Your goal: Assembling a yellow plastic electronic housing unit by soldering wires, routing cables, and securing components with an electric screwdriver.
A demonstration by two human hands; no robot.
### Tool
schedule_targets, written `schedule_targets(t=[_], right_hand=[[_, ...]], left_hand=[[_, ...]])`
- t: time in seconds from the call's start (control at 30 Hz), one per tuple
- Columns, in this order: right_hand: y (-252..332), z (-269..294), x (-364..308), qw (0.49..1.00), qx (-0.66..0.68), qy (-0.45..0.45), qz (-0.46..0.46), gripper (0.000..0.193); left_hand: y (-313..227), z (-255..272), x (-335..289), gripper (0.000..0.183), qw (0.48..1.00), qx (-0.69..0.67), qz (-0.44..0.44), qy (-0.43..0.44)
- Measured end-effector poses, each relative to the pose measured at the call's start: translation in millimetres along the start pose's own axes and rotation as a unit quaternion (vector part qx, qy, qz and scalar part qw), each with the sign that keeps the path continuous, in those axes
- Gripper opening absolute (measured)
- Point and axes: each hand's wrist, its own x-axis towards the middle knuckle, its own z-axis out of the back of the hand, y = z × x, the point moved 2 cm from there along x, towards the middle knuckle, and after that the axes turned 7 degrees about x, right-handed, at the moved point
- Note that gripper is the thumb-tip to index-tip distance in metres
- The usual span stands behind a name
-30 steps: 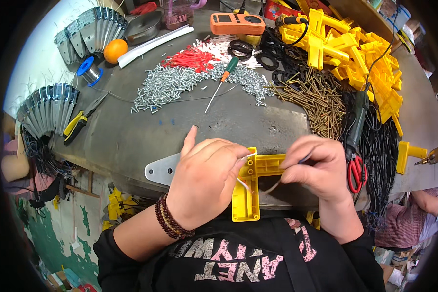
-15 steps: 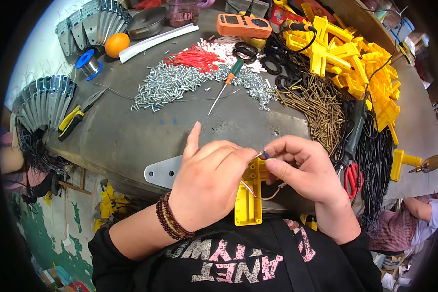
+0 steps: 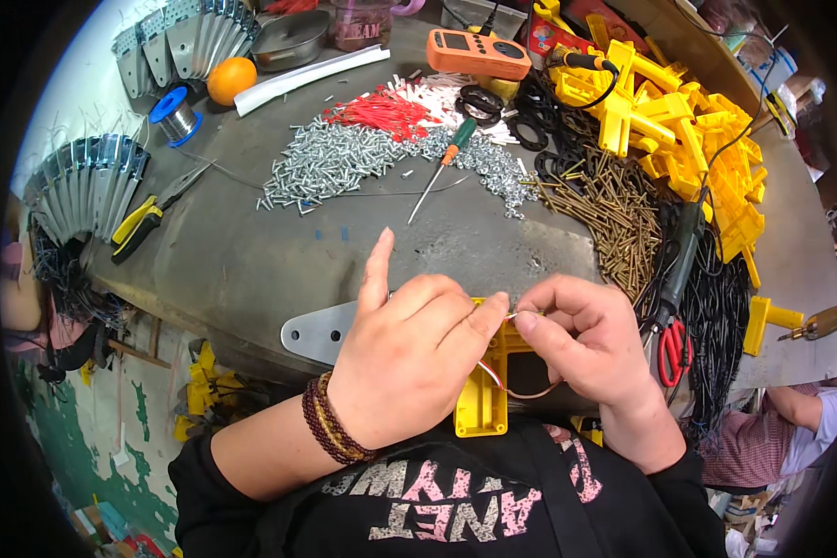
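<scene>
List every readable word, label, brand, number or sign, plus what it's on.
Wording isn't copied here; locations only:
Black top: large pale and pink lettering, broken up by folds.
Tinted mug: short line of reddish lettering.
Orange meter: has a display and a dial; markings too small to read.
Blue spool: any marking too small to read.

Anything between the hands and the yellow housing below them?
Only thin red and white wiring visibly crosses over the yellow housing, between the left hand and right hand. No tool shows in that gap; whatever the left hand covers is hidden.
</scene>
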Motion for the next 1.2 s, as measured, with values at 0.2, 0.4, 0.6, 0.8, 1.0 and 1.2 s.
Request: schedule_targets(t=[0.2, 0.4, 0.6, 0.8, 1.0, 1.2], right_hand=[[-9.0, -1.4, 1.4, 0.978, -0.144, -0.038, 0.148, 0.007], [-11.0, -0.2, -2.3, 0.979, -0.114, -0.049, 0.164, 0.007], [-1.2, 9.0, -14.9, 0.974, -0.187, -0.008, 0.127, 0.006], [13.6, -1.5, -15.2, 0.925, -0.307, 0.049, 0.218, 0.006], [13.1, -4.5, -8.9, 0.922, -0.232, 0.034, 0.308, 0.008], [1.2, -0.7, 2.8, 0.930, -0.308, -0.004, 0.201, 0.015]], left_hand=[[-1.5, 2.3, 3.5, 0.030, 0.994, -0.056, 0.028, -0.086], [-4.4, 4.2, 4.4, 0.020, 0.993, 0.034, -0.021, -0.112], [-11.0, 2.6, 2.1, 0.014, 0.993, -0.089, 0.050, -0.051], [-9.8, 0.4, 1.5, 0.015, 0.993, -0.102, 0.031, -0.047], [-6.1, 1.0, -1.8, 0.016, 0.994, -0.078, 0.041, -0.058], [-2.6, 6.9, -2.1, 0.019, 0.992, -0.108, 0.064, -0.031]])
